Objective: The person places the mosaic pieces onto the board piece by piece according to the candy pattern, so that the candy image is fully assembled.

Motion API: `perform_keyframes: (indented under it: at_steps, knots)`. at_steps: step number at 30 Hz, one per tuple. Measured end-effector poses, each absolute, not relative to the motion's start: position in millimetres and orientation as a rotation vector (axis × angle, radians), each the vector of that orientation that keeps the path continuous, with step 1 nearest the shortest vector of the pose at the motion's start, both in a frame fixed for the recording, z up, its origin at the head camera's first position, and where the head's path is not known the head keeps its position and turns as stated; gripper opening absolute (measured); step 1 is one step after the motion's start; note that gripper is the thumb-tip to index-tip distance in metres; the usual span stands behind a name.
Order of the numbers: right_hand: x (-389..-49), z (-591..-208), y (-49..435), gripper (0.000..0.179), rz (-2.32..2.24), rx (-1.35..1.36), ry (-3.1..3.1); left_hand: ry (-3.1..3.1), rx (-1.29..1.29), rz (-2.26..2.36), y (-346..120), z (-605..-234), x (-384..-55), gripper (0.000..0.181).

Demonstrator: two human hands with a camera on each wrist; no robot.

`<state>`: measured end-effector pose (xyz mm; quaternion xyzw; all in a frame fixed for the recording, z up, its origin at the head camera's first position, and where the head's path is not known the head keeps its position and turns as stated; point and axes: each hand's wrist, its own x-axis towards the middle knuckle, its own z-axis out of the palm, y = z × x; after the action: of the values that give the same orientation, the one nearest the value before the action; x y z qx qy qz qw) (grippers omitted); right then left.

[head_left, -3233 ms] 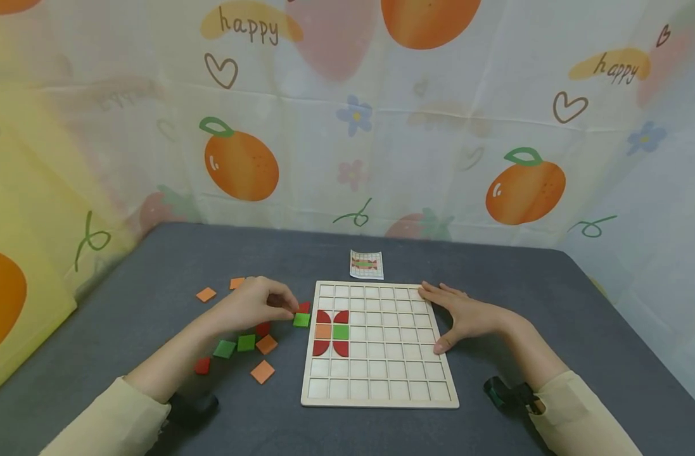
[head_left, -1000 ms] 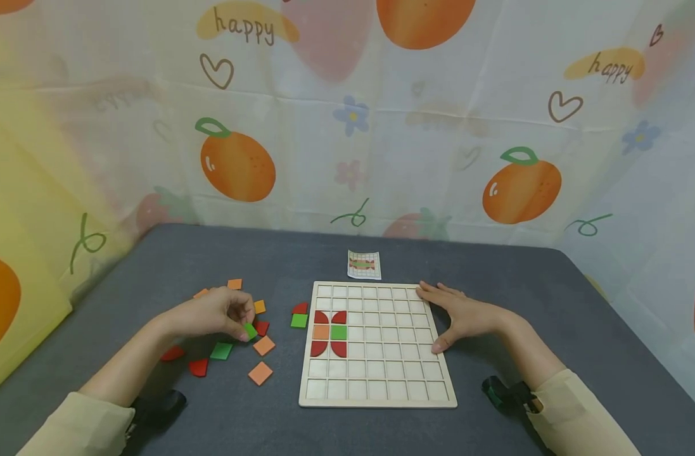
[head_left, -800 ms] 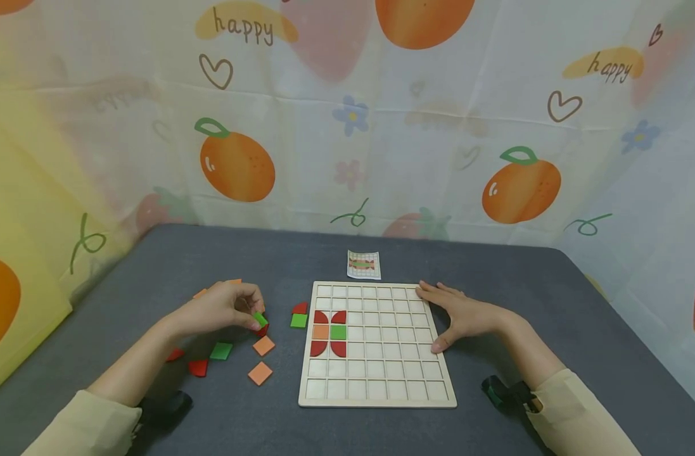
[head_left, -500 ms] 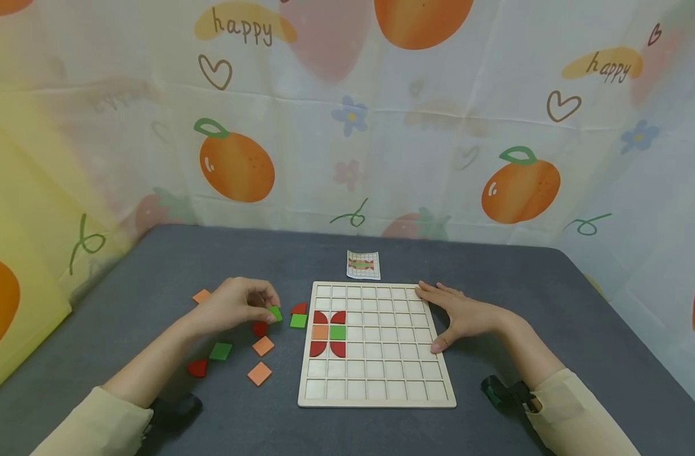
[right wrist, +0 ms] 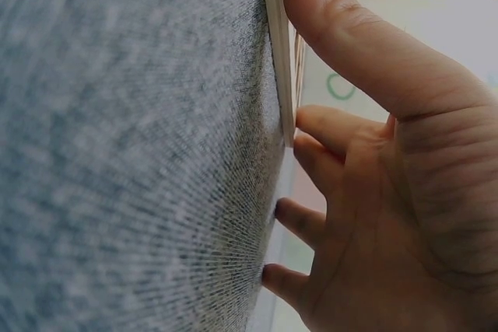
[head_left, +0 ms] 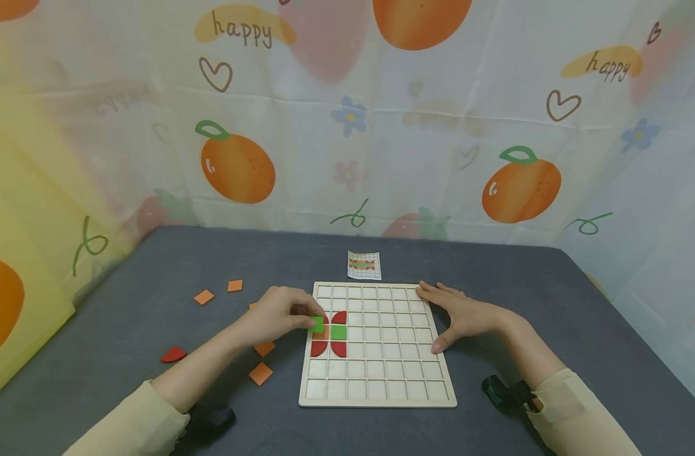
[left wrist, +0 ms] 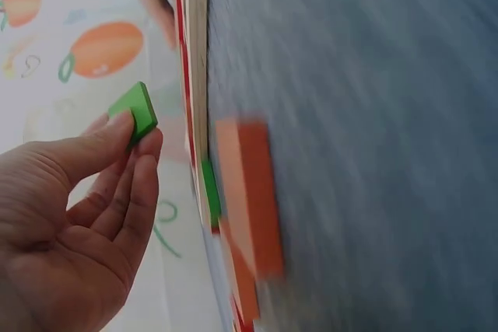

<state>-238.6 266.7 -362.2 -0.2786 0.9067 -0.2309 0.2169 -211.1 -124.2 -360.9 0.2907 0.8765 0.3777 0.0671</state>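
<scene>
Between thumb and fingers, my left hand pinches a green square tile, held just over the left edge of the wooden grid board. In the head view that tile partly covers an orange square tile and a red piece in the board's left column. Beside them in the second column sit another green tile and red quarter-round pieces. My right hand rests along the board's right edge with fingers spread, its thumb and index finger touching the rim.
Loose orange tiles and a red rounded piece lie on the dark table left of the board; my left arm hides others. A small printed pattern card lies behind the board. A patterned cloth hangs beyond.
My left hand picked up a green tile from the loose pieces and carried it right, to above the board's left columns. My right hand has stayed at the board's right edge.
</scene>
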Motion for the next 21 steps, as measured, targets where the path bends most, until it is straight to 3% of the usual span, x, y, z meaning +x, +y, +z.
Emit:
perform_keyframes:
  at_steps: [12, 21]
  knots:
    - [-238, -361, 267, 0.12, -0.649, -0.763, 2.504, 2.605, 0.836, 1.212, -86, -360, -210, 0.018]
    - [-238, -361, 266, 0.12, -0.649, -0.755, 2.506, 2.654, 0.787, 1.113, -57, -362, -216, 0.008]
